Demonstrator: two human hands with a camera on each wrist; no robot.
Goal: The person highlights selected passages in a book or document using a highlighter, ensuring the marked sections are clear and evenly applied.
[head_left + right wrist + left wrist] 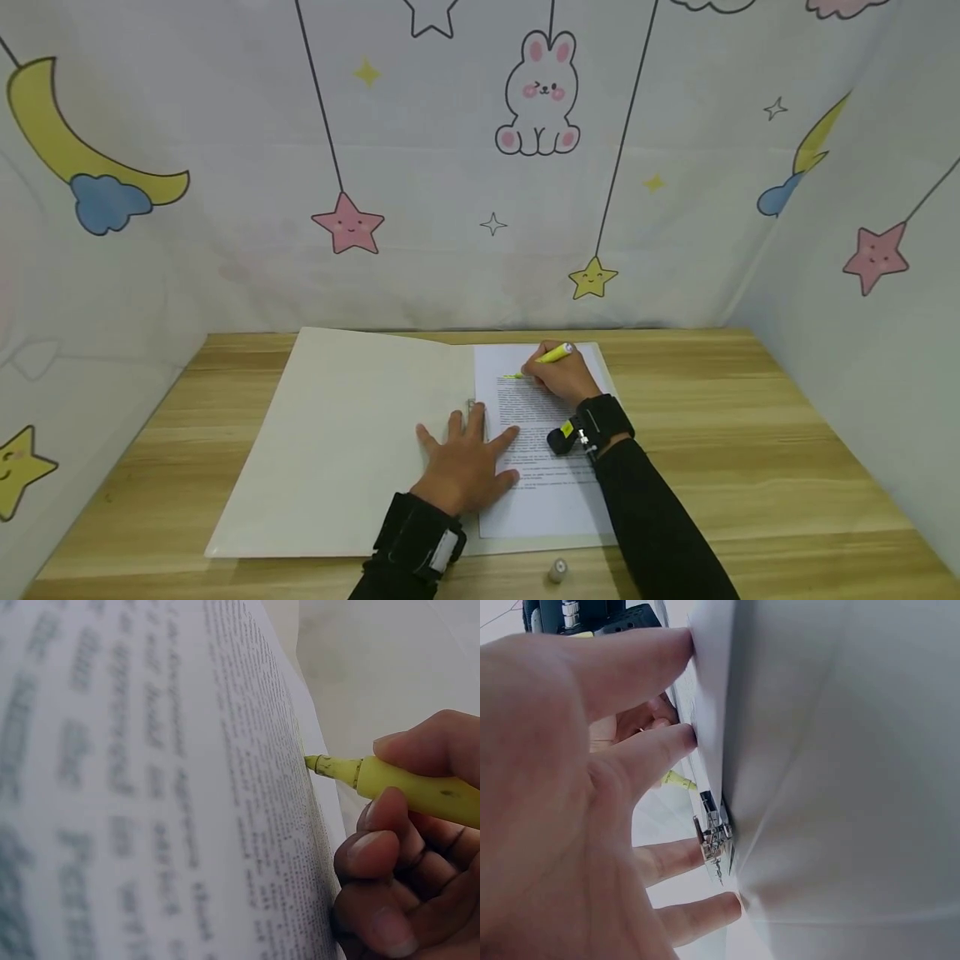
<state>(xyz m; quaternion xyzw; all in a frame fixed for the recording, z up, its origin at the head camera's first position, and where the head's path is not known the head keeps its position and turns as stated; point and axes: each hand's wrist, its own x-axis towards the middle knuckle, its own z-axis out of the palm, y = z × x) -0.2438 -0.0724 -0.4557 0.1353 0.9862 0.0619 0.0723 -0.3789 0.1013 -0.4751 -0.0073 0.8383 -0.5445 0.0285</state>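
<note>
My right hand [566, 377] grips a yellow highlighter [557, 352] near the top of a printed sheet [547, 512]. In the right wrist view the highlighter's tip [310, 761] is right at the lines of text, thumb above the barrel and fingers curled below. A short yellow mark [513, 376] shows on the first line. The sheet lies on the right side of an open white folder [330, 450]. Fingers spread, my left hand [463, 468] rests across the folder's fold and the sheet's left edge. Beside its fingers, a metal clip [718, 838] shows in the left wrist view.
A small grey cap [557, 571] stands on the wooden table [750, 467] just below the folder's front edge. White fabric walls [435, 292] with cartoon prints enclose the table at the back and both sides. Black straps with cameras [600, 423] circle the wrists.
</note>
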